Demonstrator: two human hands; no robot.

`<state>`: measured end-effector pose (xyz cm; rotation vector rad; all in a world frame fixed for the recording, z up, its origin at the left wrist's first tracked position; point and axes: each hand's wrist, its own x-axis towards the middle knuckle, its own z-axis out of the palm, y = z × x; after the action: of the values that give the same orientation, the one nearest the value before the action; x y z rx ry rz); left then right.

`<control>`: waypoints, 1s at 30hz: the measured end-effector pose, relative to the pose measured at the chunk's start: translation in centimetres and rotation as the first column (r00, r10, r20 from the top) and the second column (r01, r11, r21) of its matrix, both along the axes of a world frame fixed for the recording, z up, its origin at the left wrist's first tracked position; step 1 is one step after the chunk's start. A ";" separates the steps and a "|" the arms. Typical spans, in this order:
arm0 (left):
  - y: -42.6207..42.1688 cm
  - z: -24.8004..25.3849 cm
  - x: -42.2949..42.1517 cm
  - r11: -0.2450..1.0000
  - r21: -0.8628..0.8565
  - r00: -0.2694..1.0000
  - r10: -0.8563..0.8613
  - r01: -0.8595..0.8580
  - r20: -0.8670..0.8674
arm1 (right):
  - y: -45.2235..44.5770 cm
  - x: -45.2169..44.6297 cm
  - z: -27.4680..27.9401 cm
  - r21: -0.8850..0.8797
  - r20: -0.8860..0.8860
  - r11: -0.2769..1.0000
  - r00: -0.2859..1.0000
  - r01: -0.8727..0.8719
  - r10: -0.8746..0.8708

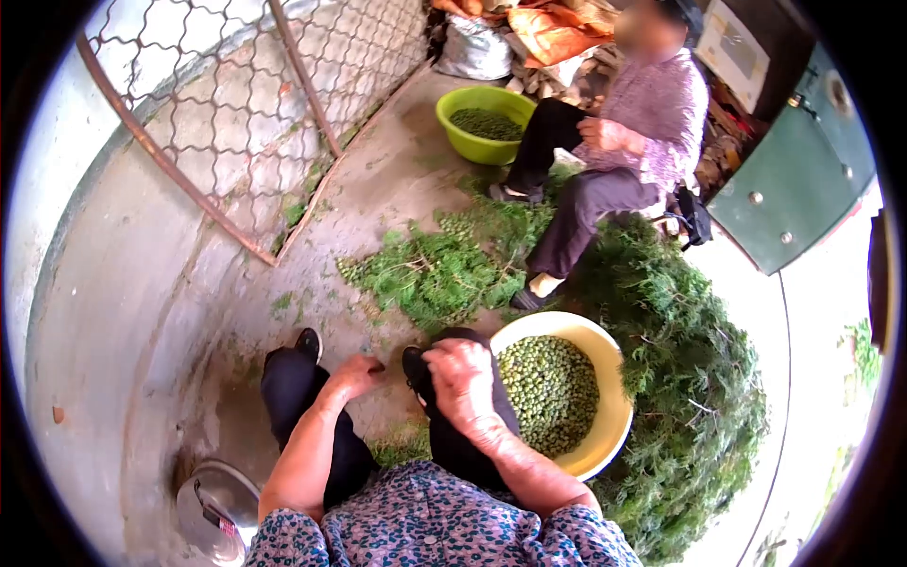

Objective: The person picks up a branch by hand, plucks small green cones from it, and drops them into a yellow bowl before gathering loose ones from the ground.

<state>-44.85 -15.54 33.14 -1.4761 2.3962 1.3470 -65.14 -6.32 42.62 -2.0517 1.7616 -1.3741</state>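
My left hand point(355, 375) is over the inner side of my left knee, its fingers drawn together and pointing right. Whatever they may hold is too small to make out. Above my right knee is my right hand point(460, 380), closed with its back towards me, so its grip is hidden. Just right of that hand stands a pale yellow basin point(609, 378) holding many small round green cones or berries point(551, 392). On the floor ahead of my feet lies a heap of green conifer sprigs point(430, 274), with more small cones among them.
A large pile of conifer branches point(694, 406) rises right of the basin. Facing me sits a person point(652, 123) near a lime-green basin point(453, 137) of green pieces. A wire-mesh panel point(236, 123) leans at left; a metal lidded pot point(213, 510) is behind my left.
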 end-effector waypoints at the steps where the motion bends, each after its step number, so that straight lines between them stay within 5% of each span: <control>1: 0.0 -0.7 0.3 0.997 -0.051 0.996 -0.049 0.053 0.077 | 0.1 0.4 0.2 -0.014 -0.096 1.000 0.995 -0.009 0.007; 11: 2.5 -0.8 2.0 1.000 0.007 0.997 -0.013 0.013 0.073 | 0.7 3.4 -0.3 -0.022 -0.178 0.992 0.977 -0.126 0.120; 14: 2.8 -0.8 2.9 0.994 -0.092 0.998 -0.064 0.066 0.030 | 1.2 4.5 0.7 -0.014 -0.185 0.984 0.968 -0.175 0.169; 17: 2.9 -1.3 3.5 0.996 -0.083 1.000 0.018 -0.016 0.026 | 1.4 5.4 0.6 -0.022 -0.114 0.970 0.965 -0.241 0.237; 20: 2.3 -0.6 3.9 0.973 -0.032 0.955 0.216 -0.228 -0.205 | 1.1 6.1 -0.8 -0.056 -0.136 0.964 0.958 -0.260 0.251; 21: 2.3 -0.4 4.1 0.948 -0.037 0.913 0.292 -0.315 -0.285 | 1.1 6.2 -0.5 -0.067 -0.147 0.960 0.955 -0.270 0.258; 24: 2.5 2.5 4.2 0.804 0.334 0.670 0.594 -0.491 -0.446 | 0.8 6.8 -0.1 -0.040 0.009 0.950 0.950 -0.311 0.312; 30: 1.1 10.3 6.6 0.710 0.497 0.401 0.697 -0.499 -0.594 | -0.3 6.0 2.1 0.032 0.400 0.938 0.865 -0.344 0.303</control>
<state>-38.21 -14.42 43.44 -2.1331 1.8170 2.8224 -59.14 -6.59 44.73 -1.7606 1.2298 -1.4266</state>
